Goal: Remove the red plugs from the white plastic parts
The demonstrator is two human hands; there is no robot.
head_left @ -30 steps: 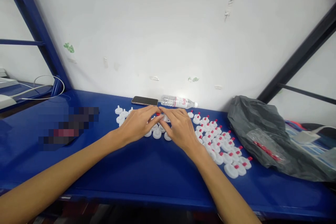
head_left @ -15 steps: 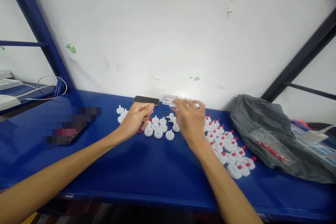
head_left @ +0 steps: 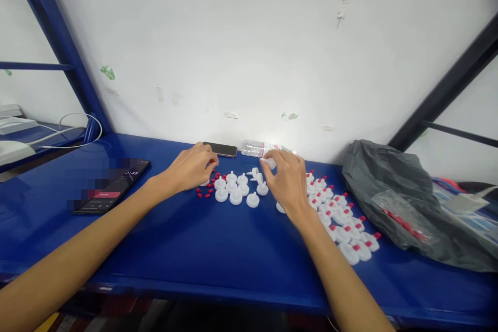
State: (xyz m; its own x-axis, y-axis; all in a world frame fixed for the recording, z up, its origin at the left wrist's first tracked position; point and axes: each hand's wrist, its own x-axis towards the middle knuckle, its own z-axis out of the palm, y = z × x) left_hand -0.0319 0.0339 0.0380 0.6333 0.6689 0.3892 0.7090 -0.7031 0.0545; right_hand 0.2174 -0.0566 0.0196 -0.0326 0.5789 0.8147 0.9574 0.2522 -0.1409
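Note:
My right hand (head_left: 287,179) pinches a white nozzle cap (head_left: 270,163) between thumb and fingers, above the table. Bent over the left edge of a scatter of small red tip caps (head_left: 208,191), my left hand (head_left: 193,167) has its thumb and index finger closed together, with a bit of red showing at the fingertips. Several white nozzle caps (head_left: 235,196) without red tips stand between my hands, a few of them lying tipped over. White nozzle caps with red tips (head_left: 344,234) are grouped in rows to the right of my right hand, which hides part of them.
A phone (head_left: 221,150) and a clear water bottle (head_left: 252,148) lie along the wall. Another phone (head_left: 112,189), its screen lit, lies on the left of the blue table (head_left: 218,254). At the right sits a dark grey plastic bag (head_left: 373,181) with a clear packet of red pieces (head_left: 404,223) on it.
My left hand has moved left and opened the view onto the red tip caps. My right hand has shifted slightly right and down, with the white nozzle cap now plainly visible in its fingers.

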